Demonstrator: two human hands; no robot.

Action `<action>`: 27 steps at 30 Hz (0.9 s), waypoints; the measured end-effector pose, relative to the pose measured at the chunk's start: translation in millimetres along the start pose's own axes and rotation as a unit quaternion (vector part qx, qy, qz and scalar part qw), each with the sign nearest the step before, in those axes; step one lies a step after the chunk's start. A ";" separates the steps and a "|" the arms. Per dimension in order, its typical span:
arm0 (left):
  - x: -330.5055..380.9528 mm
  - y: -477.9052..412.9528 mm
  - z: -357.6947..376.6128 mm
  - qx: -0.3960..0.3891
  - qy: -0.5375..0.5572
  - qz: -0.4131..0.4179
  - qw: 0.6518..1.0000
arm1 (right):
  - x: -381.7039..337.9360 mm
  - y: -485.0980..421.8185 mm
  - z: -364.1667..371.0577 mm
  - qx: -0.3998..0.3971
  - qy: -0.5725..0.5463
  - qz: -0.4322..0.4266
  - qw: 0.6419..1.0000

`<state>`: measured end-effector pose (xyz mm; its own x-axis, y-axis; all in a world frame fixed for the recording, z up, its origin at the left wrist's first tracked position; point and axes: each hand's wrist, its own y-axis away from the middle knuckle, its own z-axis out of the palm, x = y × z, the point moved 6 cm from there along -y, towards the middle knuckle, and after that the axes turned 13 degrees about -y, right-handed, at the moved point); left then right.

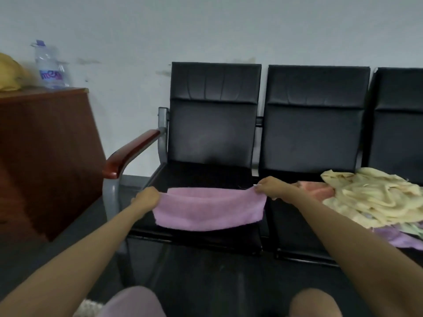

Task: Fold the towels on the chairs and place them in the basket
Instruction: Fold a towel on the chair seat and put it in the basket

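Pink towel point(209, 210) stretched across front of leftmost black chair seat point(201, 177), folded over, lower edge sagging past seat front. Left hand point(146, 199) pinches towel's left end, fingers curled. Right hand point(271, 186) pinches right end at upper corner. Pile of unfolded towels point(370, 197), yellow, orange, purple, on next seat to right. Water bottle point(49, 65) on wooden cabinet point(45, 145) at left.
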<state>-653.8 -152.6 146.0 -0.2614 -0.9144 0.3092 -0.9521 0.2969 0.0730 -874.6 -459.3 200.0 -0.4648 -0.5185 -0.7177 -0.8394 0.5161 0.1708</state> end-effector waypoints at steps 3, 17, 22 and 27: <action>-4.1 4.6 22.1 -0.037 -0.022 -0.016 0.999 | 20.1 -2.1 21.5 -0.055 0.033 0.015 0.998; 55.8 -79.6 35.7 0.005 0.144 -0.003 0.990 | 67.1 -96.7 22.1 0.071 -0.119 0.101 0.985; 53.4 -111.1 78.5 -0.029 0.094 -0.028 0.995 | 97.2 -125.6 43.3 0.068 -0.124 0.129 0.982; 42.3 -119.4 101.3 -0.024 0.046 -0.036 0.998 | 114.6 -134.8 58.1 0.066 -0.125 0.111 0.984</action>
<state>-567.2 -254.7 54.3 -0.1748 -0.9054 0.3869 -0.9586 0.2462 0.1429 -798.4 -548.6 55.5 -0.5343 -0.2075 -0.8195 -0.6736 0.6902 0.2643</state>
